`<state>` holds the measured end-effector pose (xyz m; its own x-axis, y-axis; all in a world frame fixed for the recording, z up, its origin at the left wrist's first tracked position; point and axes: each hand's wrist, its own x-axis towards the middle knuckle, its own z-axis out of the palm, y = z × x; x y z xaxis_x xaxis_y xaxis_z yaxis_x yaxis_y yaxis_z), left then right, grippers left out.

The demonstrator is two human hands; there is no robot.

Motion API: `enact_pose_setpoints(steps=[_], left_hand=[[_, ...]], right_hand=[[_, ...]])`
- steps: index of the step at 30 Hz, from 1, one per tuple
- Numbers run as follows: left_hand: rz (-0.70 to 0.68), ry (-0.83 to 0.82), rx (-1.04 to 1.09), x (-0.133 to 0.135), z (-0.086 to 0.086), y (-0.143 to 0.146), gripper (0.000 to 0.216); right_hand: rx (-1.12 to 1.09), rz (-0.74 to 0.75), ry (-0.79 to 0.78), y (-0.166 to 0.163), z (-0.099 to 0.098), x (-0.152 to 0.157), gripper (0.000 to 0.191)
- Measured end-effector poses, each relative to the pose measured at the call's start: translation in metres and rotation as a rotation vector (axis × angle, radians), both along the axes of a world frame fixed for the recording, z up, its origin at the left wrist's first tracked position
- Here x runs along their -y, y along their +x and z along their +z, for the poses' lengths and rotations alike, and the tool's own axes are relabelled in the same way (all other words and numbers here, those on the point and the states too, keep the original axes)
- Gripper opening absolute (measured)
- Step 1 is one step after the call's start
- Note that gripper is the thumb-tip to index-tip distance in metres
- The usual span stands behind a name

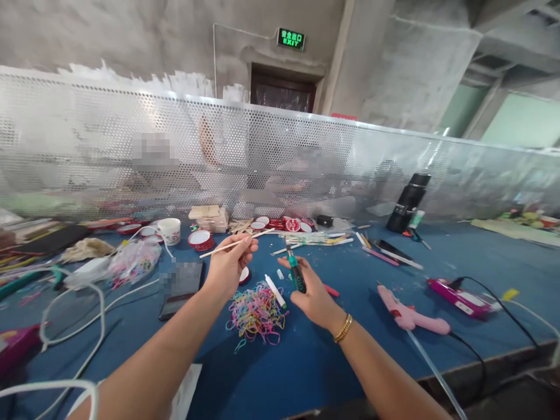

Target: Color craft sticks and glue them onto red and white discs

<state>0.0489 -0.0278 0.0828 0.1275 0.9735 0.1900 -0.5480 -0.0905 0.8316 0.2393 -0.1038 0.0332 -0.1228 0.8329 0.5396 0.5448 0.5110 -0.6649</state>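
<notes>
My left hand [230, 262] is closed in a pinch on a thin wooden stick [238, 242], which points to the upper right. My right hand [312, 291] grips a small tool with a green and black handle [297, 274], its blade end pointing up towards the stick. Both hands hover over the blue table [459, 256]. Just below them lies a heap of coloured rubber bands [256, 315], and a white marker with a green cap [275, 291] rests between the hands.
A pink glue gun [411, 318] lies to the right, with a magenta device [459, 297] and black cable beyond it. A phone [180, 289], white cables and a plastic bag lie left. Red lids, a white cup [170, 230], sticks and a black bottle [406, 204] stand before a perforated metal screen.
</notes>
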Motion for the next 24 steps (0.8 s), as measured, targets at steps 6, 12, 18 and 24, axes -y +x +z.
enact_pose_setpoints(steps=[6, 12, 18, 24], left_hand=[[-0.036, -0.006, -0.034, 0.009, 0.001, 0.006, 0.022], [-0.068, 0.006, -0.065, 0.014, 0.001, 0.009, 0.024], [-0.069, 0.010, -0.138, 0.016, -0.001, 0.011, 0.027], [-0.064, 0.042, -0.208, 0.018, -0.002, 0.012, 0.029]], right_hand=[[0.068, 0.066, 0.016, -0.004, 0.001, 0.002, 0.078], [0.011, 0.133, -0.054, -0.002, 0.007, 0.003, 0.080], [-0.050, 0.160, -0.098, -0.003, 0.011, 0.004, 0.078], [-0.116, 0.177, -0.150, -0.004, 0.009, 0.002, 0.076]])
